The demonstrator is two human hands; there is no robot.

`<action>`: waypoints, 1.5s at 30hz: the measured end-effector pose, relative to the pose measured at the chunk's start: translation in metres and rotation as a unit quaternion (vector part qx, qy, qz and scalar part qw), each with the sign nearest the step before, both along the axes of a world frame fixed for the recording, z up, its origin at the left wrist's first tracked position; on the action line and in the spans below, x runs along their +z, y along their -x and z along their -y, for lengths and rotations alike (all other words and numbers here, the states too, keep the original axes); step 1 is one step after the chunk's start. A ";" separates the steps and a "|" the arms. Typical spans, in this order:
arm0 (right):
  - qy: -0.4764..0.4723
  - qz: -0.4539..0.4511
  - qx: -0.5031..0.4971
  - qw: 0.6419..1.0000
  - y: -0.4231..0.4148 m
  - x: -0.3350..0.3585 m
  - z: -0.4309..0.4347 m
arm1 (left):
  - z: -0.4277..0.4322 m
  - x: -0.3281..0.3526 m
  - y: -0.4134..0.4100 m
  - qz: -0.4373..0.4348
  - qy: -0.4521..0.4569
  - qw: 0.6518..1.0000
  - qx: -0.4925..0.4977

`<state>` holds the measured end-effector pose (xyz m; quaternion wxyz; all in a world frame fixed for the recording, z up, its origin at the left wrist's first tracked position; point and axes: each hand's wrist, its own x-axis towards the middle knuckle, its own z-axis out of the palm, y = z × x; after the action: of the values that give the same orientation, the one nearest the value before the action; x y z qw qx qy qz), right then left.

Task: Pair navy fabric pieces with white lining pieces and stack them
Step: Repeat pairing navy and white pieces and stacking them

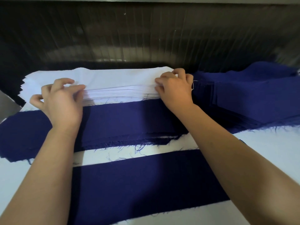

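A thick stack of white lining pieces (pixel 116 82) lies across the middle of the table. My left hand (pixel 60 101) rests at its front left edge, fingers curled on the top layers. At the stack's front right corner my right hand (pixel 174 88) pinches the top lining piece. In front of the stack lies a pile of navy fabric pieces (pixel 123 120) with frayed edges. A single long navy piece (pixel 138 184) lies nearest me. A tall stack of navy pieces (pixel 243 98) stands at the right.
The white tabletop (pixel 267 146) shows at the right and front. Beyond the stacks runs a dark ribbed surface (pixel 146 38). A dark fabric pile (pixel 14 88) and a grey metal edge (pixel 8 104) sit at the far left.
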<state>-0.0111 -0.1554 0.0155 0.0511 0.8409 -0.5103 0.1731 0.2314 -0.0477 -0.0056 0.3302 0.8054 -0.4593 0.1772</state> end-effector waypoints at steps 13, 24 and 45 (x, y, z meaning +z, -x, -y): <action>0.001 0.101 0.026 0.995 -0.002 0.013 0.007 | -0.002 0.006 0.003 -0.053 0.037 0.998 0.003; -0.078 0.173 -0.005 0.982 0.007 0.035 0.004 | -0.009 0.010 0.014 -0.039 0.055 0.998 -0.015; -0.101 0.372 0.051 0.921 0.075 0.029 -0.076 | -0.092 0.028 0.037 0.037 0.030 0.997 -0.054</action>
<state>-0.0863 -0.0791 0.0442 -0.2365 0.7415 -0.4638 0.4232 0.1940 0.0445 0.0222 0.3463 0.7620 -0.5081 0.2030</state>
